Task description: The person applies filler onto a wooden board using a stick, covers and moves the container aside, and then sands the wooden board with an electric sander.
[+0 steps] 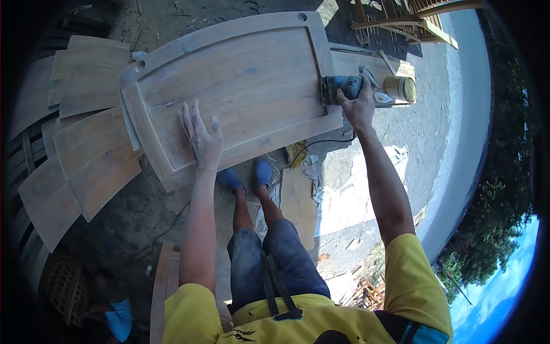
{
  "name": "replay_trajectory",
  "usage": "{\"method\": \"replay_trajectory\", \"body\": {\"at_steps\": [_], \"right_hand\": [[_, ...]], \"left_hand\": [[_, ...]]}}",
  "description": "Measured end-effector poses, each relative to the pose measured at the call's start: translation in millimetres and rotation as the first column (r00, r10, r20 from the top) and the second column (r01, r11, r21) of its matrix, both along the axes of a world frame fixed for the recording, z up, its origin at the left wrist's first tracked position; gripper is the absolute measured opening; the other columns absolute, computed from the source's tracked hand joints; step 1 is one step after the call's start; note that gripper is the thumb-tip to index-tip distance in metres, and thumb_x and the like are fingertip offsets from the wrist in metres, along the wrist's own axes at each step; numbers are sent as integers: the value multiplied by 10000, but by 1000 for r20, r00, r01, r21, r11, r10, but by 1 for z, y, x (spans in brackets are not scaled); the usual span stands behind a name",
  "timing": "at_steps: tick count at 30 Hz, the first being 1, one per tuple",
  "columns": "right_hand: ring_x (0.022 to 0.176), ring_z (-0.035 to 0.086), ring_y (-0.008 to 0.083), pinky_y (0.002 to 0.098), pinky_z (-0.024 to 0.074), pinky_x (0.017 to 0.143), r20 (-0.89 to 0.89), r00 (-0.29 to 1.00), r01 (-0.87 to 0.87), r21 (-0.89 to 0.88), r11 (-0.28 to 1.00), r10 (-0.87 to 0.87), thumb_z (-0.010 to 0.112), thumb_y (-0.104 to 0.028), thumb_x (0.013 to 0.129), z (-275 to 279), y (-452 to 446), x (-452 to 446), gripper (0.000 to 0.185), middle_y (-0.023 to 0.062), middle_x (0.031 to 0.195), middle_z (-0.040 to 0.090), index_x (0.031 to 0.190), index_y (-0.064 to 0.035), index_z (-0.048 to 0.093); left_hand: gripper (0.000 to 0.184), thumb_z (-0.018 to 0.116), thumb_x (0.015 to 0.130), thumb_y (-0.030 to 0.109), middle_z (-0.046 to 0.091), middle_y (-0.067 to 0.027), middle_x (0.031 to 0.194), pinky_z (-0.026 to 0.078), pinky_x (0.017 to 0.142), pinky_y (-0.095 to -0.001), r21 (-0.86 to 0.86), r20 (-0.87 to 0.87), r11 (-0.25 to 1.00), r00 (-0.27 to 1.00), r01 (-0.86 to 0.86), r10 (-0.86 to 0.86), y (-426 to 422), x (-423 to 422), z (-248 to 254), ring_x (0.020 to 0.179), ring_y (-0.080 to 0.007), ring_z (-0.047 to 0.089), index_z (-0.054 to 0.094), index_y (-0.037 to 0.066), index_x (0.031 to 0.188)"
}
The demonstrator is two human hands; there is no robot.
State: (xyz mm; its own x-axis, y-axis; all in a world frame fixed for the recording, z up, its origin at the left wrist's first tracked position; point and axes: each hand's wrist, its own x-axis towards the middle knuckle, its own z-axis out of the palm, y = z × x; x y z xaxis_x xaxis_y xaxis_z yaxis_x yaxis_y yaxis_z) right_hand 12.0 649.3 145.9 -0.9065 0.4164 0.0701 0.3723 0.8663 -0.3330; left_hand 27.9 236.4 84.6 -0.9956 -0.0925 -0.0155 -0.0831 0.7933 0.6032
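A large wooden panel (246,86) with a raised frame and round holes at two corners lies before me, pale with dust. My left hand (203,137) rests over its lower left part, fingers spread and whitened, holding nothing. At the panel's right end, my right hand (358,109) is wrapped around a blue-green power sander (342,87). The sander sits on or against the frame's right rail; its underside is hidden. A dark cord (323,141) runs below the panel's right end.
Right of the sander, a metal can (400,89) lies near a small white object (382,97) on a board. Several thin wooden sheets (94,74) fan out at left. A wooden chair frame (412,23) is at top right. A person in blue (119,320) is at lower left.
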Motion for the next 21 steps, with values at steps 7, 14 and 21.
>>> {"method": "replay_trajectory", "body": {"at_steps": [7,14,21], "right_hand": [[1077,697,499,549,569,936,36,987,-157,-18,987,157,864,-450,793,-6,-5,-146,911,309,1222,650,1509,-82,438],[1086,711,491,556,575,954,82,996,-29,25,999,27,831,-504,797,-8,-39,-242,877,315,1207,650,1462,-78,449],[965,702,508,568,591,838,-29,937,-349,-158,924,349,845,-375,812,-6,-158,-242,851,330,1186,605,1498,-87,433]], "left_hand": [[738,570,1028,451,174,-157,1787,72,1296,-658,-352,-13,936,1000,14,-20,55,-56,-49,1647,-409,122,319,281,1701],[797,614,973,428,194,-163,1782,91,1304,-634,-366,56,930,998,21,-1,57,-57,-42,1645,-406,143,319,280,1699],[801,603,989,438,168,-144,1792,75,1306,-626,-379,71,925,997,40,-14,58,-60,-40,1652,-389,121,293,281,1710]]}}
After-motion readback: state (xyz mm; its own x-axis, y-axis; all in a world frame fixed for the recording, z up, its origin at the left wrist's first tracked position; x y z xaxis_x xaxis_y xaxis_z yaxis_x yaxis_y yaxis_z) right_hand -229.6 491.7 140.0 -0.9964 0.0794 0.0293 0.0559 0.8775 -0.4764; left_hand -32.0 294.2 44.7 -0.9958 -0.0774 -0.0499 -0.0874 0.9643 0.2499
